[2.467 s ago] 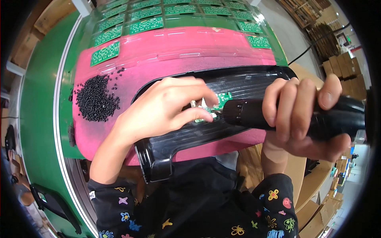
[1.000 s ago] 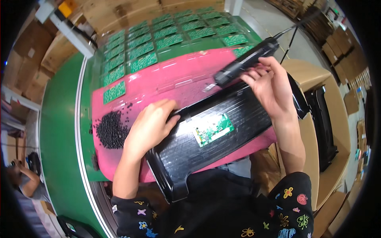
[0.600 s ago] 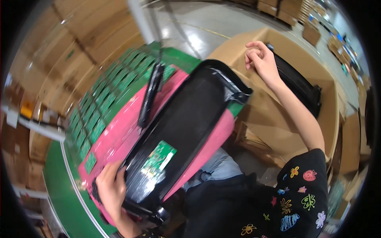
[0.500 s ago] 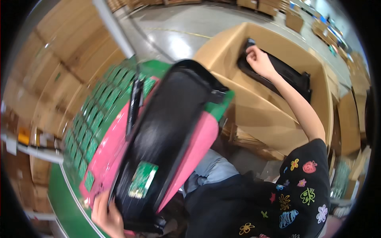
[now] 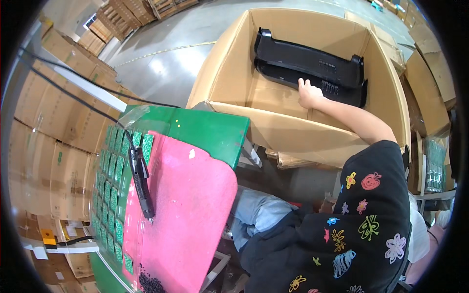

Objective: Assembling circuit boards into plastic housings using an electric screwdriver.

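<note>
Right hand (image 5: 309, 94) was inside the big open cardboard box (image 5: 229, 83), reaching over its near wall. Fingers rested on the lower of the two black plastic housings (image 5: 312, 66), which lay side by side on the box floor against the far wall. Grip couldn't be told: fingertips touched the part, but whether they closed on it was hidden. Left hand wasn't in view.

The box sat on the floor just beyond the far end of the bench (image 5: 210, 129). Bench top was green, with a pink mat (image 5: 190, 205) covering most of it. Left of the box, on the mat's left edge, an electric screwdriver (image 5: 140, 180) lay flat, tip toward the person, its cable (image 5: 73, 83) running up and away past the box. Rows of small green circuit boards (image 5: 110, 180) lay beyond the screwdriver, farther from the box. A heap of small black screws (image 5: 150, 283) sat at the mat's near end, well apart from the box.

Room: grey concrete floor (image 5: 171, 53), stacked cartons (image 5: 44, 146) far left of the box, more cartons and flattened cardboard (image 5: 430, 63) right of it, and wooden pallets (image 5: 141, 10) behind it.
</note>
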Available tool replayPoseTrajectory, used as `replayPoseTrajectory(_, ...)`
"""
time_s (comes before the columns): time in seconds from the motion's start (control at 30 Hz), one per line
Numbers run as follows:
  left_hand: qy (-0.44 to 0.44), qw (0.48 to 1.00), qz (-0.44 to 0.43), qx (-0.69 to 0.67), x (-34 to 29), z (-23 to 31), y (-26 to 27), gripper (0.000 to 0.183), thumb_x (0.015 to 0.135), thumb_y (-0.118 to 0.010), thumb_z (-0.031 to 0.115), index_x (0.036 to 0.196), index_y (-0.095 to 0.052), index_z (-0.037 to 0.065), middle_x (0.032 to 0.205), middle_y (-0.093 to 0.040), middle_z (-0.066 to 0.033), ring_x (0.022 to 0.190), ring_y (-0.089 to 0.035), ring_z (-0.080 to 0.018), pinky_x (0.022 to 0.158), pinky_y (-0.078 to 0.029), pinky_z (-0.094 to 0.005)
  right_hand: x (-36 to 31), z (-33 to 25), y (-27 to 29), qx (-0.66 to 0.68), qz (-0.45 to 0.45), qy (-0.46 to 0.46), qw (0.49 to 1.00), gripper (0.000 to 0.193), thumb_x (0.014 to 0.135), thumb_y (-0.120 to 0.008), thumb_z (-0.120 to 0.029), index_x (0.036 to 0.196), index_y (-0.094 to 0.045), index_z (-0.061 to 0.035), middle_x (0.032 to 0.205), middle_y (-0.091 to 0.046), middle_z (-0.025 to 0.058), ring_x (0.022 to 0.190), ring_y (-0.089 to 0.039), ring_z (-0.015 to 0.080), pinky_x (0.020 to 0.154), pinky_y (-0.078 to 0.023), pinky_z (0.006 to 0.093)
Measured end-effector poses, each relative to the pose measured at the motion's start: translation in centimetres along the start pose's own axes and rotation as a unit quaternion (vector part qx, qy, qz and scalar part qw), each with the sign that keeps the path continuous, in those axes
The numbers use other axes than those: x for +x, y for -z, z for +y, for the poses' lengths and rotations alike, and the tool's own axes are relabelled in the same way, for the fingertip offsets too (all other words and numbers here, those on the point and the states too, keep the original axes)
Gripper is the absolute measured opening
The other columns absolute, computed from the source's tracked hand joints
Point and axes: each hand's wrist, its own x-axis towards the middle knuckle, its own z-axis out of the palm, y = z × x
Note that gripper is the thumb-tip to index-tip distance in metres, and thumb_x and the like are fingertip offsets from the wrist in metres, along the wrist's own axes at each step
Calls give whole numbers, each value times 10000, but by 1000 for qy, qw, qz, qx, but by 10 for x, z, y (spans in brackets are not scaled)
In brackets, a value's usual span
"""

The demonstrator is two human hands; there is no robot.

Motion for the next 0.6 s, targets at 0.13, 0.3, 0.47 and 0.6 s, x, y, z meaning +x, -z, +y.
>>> replayPoseTrajectory(0.13, -27, 999, 4, -20, 5, -4, -21, 415, 804, -756, 209, 1123, -646, -31, 1138, -650, -144, 1023, -577, -228, 941, -432, -373, -2, 6, 5, -85, 12, 80, 993, 517, 820, -651, -162, 1239, -398, 4, 1119, -555, 259, 946, -659, 419, 782, -548, 499)
replayPoseTrajectory(0.3, -55, 998, 18, -37, 16, -16, -36, 352, 816, -743, 168, 1091, -658, -36, 1093, -662, -150, 980, -596, -237, 908, -454, -374, 21, 25, 31, -84, 185, 131, 970, 431, 778, -726, -288, 1096, -538, -65, 1058, -636, 181, 1017, -634, 360, 848, -513, 497)
replayPoseTrajectory(0.47, -62, 996, 48, -48, 10, -25, -39, 290, 828, -730, 126, 1058, -670, -41, 1047, -674, -156, 938, -615, -246, 876, -475, -375, 23, 58, 32, -184, 46, 120, 975, 254, 798, -677, -135, 1039, -633, -70, 1137, -612, 122, 1113, -604, 276, 903, -478, 472)
replayPoseTrajectory(0.6, -62, 994, 66, -59, 2, -28, -44, 241, 838, -719, 92, 1032, -680, -45, 1011, -683, -161, 904, -630, -254, 849, -492, -377, 6, 63, 70, -95, 133, 164, 973, 184, 826, -665, -155, 976, -610, -63, 1064, -600, 119, 1039, -618, 314, 857, -502, 453)
